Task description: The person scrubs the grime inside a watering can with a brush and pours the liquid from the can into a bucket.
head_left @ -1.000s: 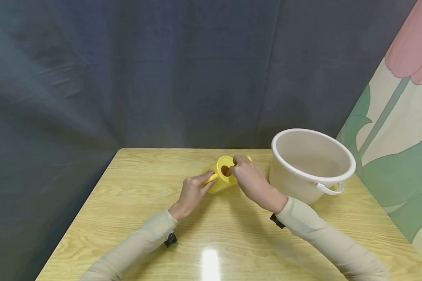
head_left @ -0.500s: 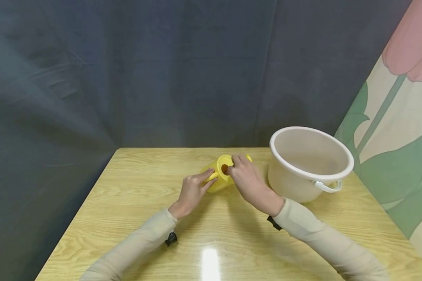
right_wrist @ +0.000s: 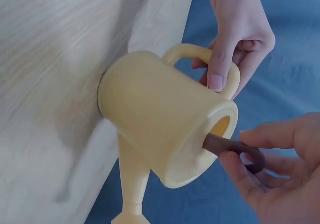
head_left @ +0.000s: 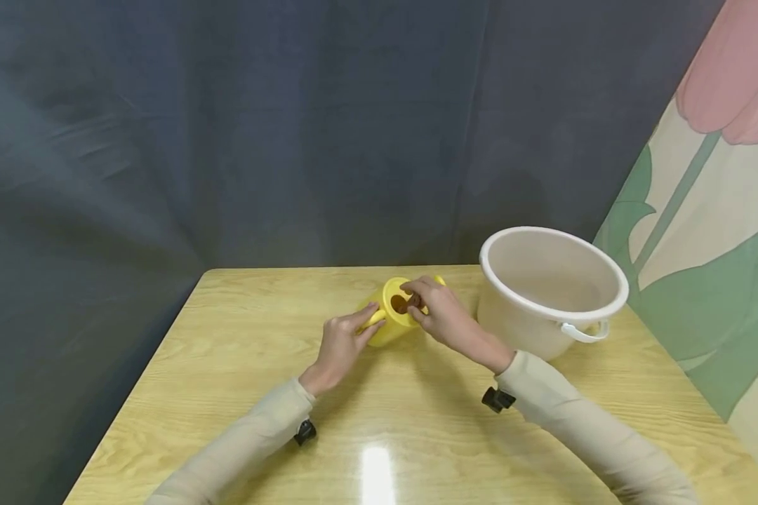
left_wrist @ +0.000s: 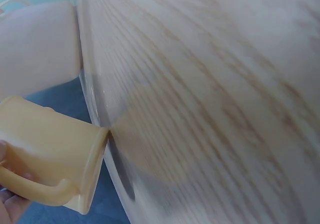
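A yellow watering can tilts over the table, its round opening facing the right hand. The left hand grips its loop handle, thumb over the top in the right wrist view. Down from the can body in that view runs the spout. At the opening, the right hand pinches a dark brown piece with a looped end between thumb and fingers. The piece's straight end reaches into the opening, where its tip is hidden. In the left wrist view, the can's base edge appears close to the tabletop.
A large whitish bucket with a white handle stands just right of the right hand. The wooden table ends at a dark curtain behind, and a flower-patterned cloth hangs at the right.
The right hand's fingers have drawn back slightly from the opening, and the brown piece now shows between them. The left hand keeps its grip on the handle. The head view has shifted slightly.
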A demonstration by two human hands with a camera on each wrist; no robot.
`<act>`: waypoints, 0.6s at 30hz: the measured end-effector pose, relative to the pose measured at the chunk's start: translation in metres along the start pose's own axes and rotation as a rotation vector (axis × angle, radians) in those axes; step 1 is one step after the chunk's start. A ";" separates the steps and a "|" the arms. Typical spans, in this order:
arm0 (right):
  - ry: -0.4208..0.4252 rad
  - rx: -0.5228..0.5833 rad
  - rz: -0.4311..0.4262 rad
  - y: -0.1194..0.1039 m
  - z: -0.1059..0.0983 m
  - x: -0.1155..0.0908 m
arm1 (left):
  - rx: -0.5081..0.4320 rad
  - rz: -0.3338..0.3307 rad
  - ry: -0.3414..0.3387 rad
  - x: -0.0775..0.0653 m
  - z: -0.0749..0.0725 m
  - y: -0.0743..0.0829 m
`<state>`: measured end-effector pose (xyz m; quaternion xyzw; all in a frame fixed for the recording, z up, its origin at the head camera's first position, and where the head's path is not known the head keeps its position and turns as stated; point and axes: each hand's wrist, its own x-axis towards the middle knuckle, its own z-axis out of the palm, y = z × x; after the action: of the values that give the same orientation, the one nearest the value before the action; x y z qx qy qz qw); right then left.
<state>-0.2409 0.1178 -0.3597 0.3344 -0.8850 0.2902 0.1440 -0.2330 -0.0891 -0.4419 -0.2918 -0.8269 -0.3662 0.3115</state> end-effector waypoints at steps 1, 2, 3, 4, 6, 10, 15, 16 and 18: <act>0.000 0.012 0.017 0.000 0.000 0.000 | -0.001 -0.005 0.003 -0.001 0.000 0.000; -0.001 0.019 0.031 0.001 0.000 -0.001 | -0.003 -0.007 0.005 -0.001 0.001 0.000; -0.002 0.023 0.043 0.001 0.001 -0.001 | -0.007 -0.006 0.006 -0.002 0.001 0.001; -0.001 0.020 0.053 0.002 0.001 -0.002 | -0.009 -0.004 0.007 -0.003 0.001 0.000; 0.000 0.009 0.073 0.004 0.002 -0.003 | -0.015 0.003 0.003 -0.003 0.002 0.001; 0.002 -0.045 0.088 0.006 0.005 -0.004 | -0.021 0.009 0.000 -0.002 0.003 0.002; 0.036 -0.107 0.063 0.005 0.009 -0.005 | -0.007 0.009 -0.002 -0.002 0.002 0.002; 0.045 -0.114 0.059 0.005 0.009 -0.005 | -0.004 0.010 -0.004 -0.002 0.003 0.002; 0.060 -0.119 0.058 0.005 0.010 -0.006 | 0.000 0.012 -0.005 -0.002 0.003 0.002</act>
<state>-0.2407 0.1179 -0.3723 0.2907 -0.9052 0.2512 0.1814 -0.2315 -0.0859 -0.4441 -0.2976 -0.8260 -0.3634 0.3117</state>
